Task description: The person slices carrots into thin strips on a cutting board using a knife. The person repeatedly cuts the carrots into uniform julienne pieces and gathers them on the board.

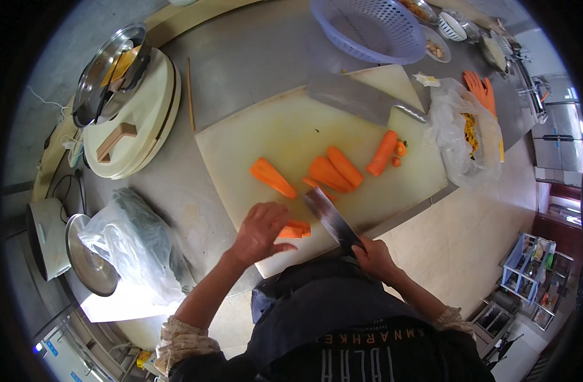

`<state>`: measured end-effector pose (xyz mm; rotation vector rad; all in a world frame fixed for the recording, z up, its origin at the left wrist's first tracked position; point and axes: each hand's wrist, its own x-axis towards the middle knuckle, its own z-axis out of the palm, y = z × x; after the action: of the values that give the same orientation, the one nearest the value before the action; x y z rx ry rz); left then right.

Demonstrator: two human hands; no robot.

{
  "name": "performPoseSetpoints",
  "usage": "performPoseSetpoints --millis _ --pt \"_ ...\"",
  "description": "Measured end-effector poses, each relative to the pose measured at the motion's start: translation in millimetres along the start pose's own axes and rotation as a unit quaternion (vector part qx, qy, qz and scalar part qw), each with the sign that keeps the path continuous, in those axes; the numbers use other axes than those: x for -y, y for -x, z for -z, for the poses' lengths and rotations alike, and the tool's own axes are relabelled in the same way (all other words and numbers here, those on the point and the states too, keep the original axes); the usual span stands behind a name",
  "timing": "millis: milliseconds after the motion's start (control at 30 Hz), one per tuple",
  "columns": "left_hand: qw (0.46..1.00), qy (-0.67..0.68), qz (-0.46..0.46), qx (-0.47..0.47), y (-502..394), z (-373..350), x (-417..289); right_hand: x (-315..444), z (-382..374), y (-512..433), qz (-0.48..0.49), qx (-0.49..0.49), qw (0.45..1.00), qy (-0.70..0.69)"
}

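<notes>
My right hand grips the handle of a cleaver, its blade angled up and left over the near edge of the white cutting board. Carrot pieces lie by my left hand, whose fingers curl over their left side with the thumb spread away. Whether the fingertips touch them is hidden. Beyond are a split carrot length, two peeled carrot pieces side by side and a thin carrot slice near the blade tip. Further right rests a thick carrot chunk beside cut-off carrot ends.
A second, wider cleaver lies across the board's far side. A plastic bag with scraps touches the right end. Behind stands a lilac perforated basket. Leftward are a round cream lid, a steel bowl and another plastic bag.
</notes>
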<state>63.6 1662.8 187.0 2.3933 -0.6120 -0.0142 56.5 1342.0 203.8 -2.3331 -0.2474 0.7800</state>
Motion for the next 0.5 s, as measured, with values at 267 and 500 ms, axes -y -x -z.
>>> performPoseSetpoints --millis 267,500 --pt "0.998 -0.005 -0.060 0.037 10.2 -21.9 4.2 -10.0 3.3 4.2 0.003 0.019 0.998 0.054" --pt "0.998 0.021 -0.060 -0.022 4.2 -12.1 9.0 -9.5 1.5 5.7 0.015 0.003 0.999 0.033"
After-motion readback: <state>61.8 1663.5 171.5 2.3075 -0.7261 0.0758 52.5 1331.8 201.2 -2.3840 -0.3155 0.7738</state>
